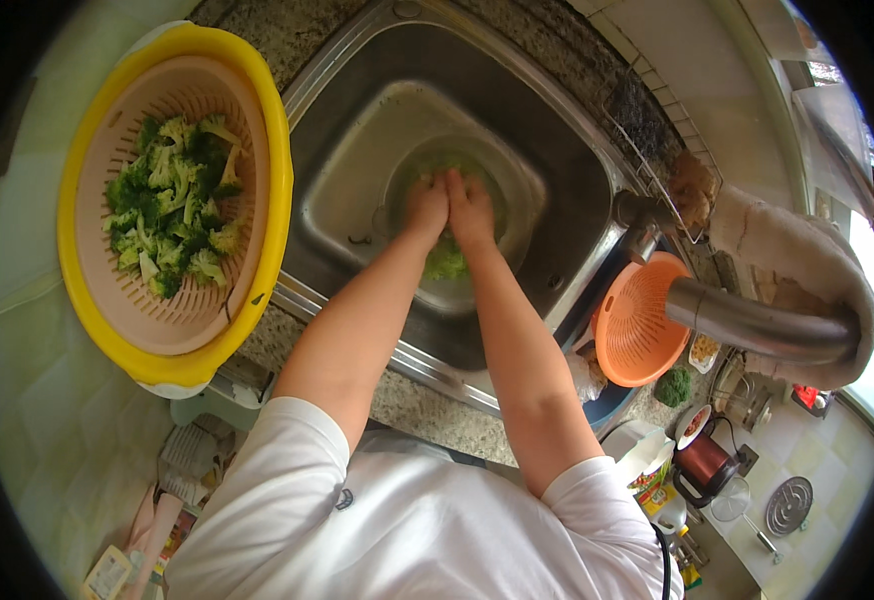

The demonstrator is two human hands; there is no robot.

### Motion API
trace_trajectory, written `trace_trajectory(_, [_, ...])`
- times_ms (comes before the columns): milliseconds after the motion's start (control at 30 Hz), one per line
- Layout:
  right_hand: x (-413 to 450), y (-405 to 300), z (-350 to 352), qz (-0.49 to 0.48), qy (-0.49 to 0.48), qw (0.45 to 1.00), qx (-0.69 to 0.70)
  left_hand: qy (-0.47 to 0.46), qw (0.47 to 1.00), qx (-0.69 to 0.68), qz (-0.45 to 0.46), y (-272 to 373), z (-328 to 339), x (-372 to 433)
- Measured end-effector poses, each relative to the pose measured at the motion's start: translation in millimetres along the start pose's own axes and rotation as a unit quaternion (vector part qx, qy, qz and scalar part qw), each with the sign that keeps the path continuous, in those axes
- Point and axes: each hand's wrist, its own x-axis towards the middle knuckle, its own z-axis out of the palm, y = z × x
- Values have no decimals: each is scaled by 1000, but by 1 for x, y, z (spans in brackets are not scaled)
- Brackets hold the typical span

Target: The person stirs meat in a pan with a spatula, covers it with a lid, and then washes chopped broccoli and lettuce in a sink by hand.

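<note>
Both of my hands are together in a round, water-filled area of a stainless steel sink (347, 161). My left hand (428, 206) and my right hand (473, 208) nearly touch, fingertips pointing away from me. Their fingers blur in the greenish water, so what lies between them is hidden. Light green pieces (446, 261), perhaps a vegetable, show below my wrists. A small dark curl (359, 240) lies on the sink bottom. Left of the sink, cut broccoli florets (171, 202) fill the middle of a pale pink colander (253, 217), which is nested in a yellow plastic basin (281, 142).
Right of the sink are a tap base (641, 236), an orange colander (636, 330) and a thick metal pipe (759, 319). A wire rack (643, 161) runs along the sink's far right edge. Further right, a dark red kettle (705, 463) and a hanging mesh skimmer (731, 499) are visible.
</note>
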Motion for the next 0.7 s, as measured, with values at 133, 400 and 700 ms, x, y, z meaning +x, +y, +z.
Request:
trace_trajectory(133, [-11, -25, -17, -48, 37, 998, -31, -5, 998, 30, 54, 9, -9, -2])
trace_trajectory(400, [-23, -29, -63, 84, -66, 993, 52, -207, 971, -9, -121, 33, -30, -35])
trace_trajectory(700, [-25, 35, -12, 185, -32, 981, 54, -44, 906, -288, -307, -50, -7, -8])
